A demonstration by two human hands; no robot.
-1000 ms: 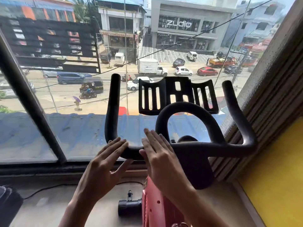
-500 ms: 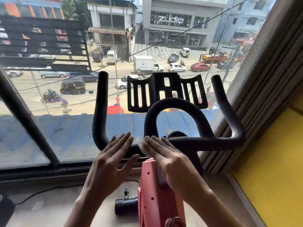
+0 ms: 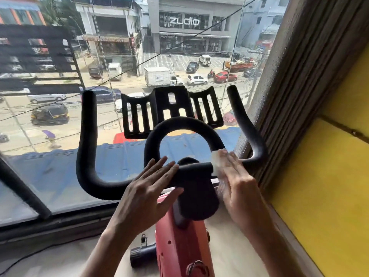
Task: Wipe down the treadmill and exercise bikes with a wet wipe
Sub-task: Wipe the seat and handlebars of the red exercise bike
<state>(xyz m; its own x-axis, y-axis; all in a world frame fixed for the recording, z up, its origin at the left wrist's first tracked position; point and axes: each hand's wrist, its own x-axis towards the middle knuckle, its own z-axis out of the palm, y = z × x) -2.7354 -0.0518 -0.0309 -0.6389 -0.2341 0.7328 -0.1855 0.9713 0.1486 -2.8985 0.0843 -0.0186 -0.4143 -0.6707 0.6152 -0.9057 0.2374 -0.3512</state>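
Both hands lie flat on the near crossbar of the exercise bike's handlebar [image 3: 127,188]. Right hand [image 3: 237,184], fingers extended and blurred, presses a pale wet wipe [image 3: 216,161] against the bar just right of the centre mount; the wipe is pinned under the fingers rather than gripped in a fist. Left hand [image 3: 147,188], palm down with fingers spread and unclenched, rests on the bar just left of the centre mount and holds nothing.

Between the two hands sits the black padded centre mount [image 3: 196,196], from which a closed black loop bar [image 3: 185,124] rises toward the far side. Left horn [image 3: 87,116] and right horn [image 3: 241,118] of the handlebar curve up and away at either end. A black slotted device tray [image 3: 169,110] stands beyond the loop. Below the mount, the red bike frame [image 3: 177,242] descends toward the near edge, with a black knob [image 3: 142,254] projecting to its left.

Beyond the bike is a large window [image 3: 60,172] crossed by a dark diagonal frame bar [image 3: 22,186] at left. Through the glass appear a blue roof, a street with vehicles, and a building marked "zudio" [image 3: 184,21]. At right stand a brown ribbed panel [image 3: 311,72] and a yellow wall [image 3: 329,186].
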